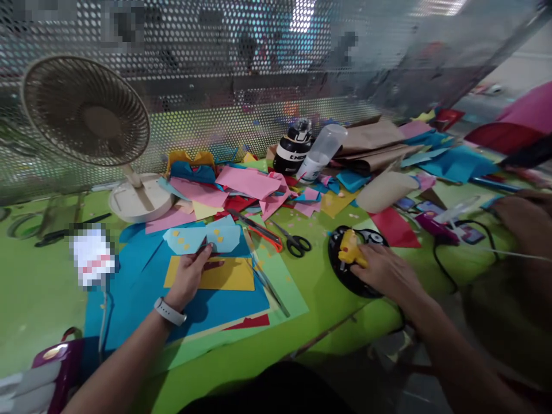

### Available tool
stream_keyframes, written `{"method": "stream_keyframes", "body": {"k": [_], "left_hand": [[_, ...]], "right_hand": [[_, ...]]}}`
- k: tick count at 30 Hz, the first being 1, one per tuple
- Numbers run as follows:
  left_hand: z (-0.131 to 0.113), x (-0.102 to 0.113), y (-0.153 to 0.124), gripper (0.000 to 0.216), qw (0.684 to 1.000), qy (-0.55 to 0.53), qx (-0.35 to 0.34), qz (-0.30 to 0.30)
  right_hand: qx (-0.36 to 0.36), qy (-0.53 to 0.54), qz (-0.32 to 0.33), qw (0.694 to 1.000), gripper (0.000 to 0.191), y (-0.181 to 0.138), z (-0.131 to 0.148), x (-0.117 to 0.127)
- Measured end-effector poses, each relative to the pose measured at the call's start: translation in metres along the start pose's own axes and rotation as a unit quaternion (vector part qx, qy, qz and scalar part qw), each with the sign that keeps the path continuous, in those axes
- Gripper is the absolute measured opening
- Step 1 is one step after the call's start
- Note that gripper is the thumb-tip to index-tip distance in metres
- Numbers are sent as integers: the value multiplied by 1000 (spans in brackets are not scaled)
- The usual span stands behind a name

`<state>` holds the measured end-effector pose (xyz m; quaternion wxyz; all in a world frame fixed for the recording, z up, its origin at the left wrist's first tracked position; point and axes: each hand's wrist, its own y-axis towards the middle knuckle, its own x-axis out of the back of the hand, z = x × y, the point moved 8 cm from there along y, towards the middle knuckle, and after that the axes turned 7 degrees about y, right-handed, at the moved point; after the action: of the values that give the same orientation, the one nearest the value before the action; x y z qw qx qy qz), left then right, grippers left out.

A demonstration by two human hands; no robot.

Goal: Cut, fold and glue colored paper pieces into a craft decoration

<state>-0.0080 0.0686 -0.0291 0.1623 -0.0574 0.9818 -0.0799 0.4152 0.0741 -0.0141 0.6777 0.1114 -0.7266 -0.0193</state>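
My left hand (194, 273), with a watch on the wrist, pinches the lower edge of a light blue paper cutout (230, 234) that carries small yellow shapes. Beneath it lie a yellow paper strip (235, 275) and large blue paper sheets (142, 293). My right hand (382, 267) is closed around a yellow hot glue gun (350, 248), which is at a round black dish (345, 282). The hand hides part of the glue gun's handle. Between my hands lie black scissors (297, 245) and an orange-edged cutter (263, 231).
A desk fan (86, 112) stands at the back left, near a perforated metal screen (194, 92). Coloured paper scraps (250, 184), a black bottle (291, 152) and a clear bottle (323, 152) line the back. Another person's arm (517, 224) is at the right, near a purple object (437, 228) and cables.
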Motion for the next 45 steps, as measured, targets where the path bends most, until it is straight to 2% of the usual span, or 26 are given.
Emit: {"method": "stream_keyframes", "body": {"k": [3,7,10,12,14,17,18,19,21,25,28,30,34,39,45], "left_hand": [[1,1,0,32,1000,7,0,-2],[0,1,-1,31,1000,11,0,-2],[-2,-2,-3,32,1000,11,4,0],[-3,-4,-4,37,1000,14,11,2],[-4,-4,-5,41,1000,21,18,-1],[-5,-2,-4,43,999,32,15,-10],[-5,-2,-4,43,999,35,11,-11],[-5,-1,-3,41,999,37,8,-11],[-6,0,-3,37,999,39,3,-16],[-8,3,-2,36,998,45,2,-36],[-11,1,-3,37,998,59,-1,-35],[-13,0,-3,37,997,69,-2,-33],[-13,-1,-4,35,997,71,-4,-37],[-10,0,-4,37,997,70,-10,-41],[-9,1,-3,36,997,69,-21,-30]], "right_hand": [[-9,-4,-2,1000,32,2,-4,-4],[-53,28,-47,997,35,0,-9,4],[-87,110,-82,987,32,-2,-9,22],[-109,209,-104,966,32,-3,-7,35],[-118,366,-92,919,30,-1,3,40],[-111,611,26,784,22,4,43,26],[-106,651,72,748,25,6,62,22],[-114,669,74,731,28,8,75,21],[-112,665,102,732,34,14,104,21],[-1,663,195,723,37,25,172,37],[82,637,184,744,31,32,203,58],[130,630,172,746,30,34,217,68],[170,627,149,746,31,35,228,72],[156,624,143,752,29,33,226,66],[149,634,153,743,26,32,224,59]]}}
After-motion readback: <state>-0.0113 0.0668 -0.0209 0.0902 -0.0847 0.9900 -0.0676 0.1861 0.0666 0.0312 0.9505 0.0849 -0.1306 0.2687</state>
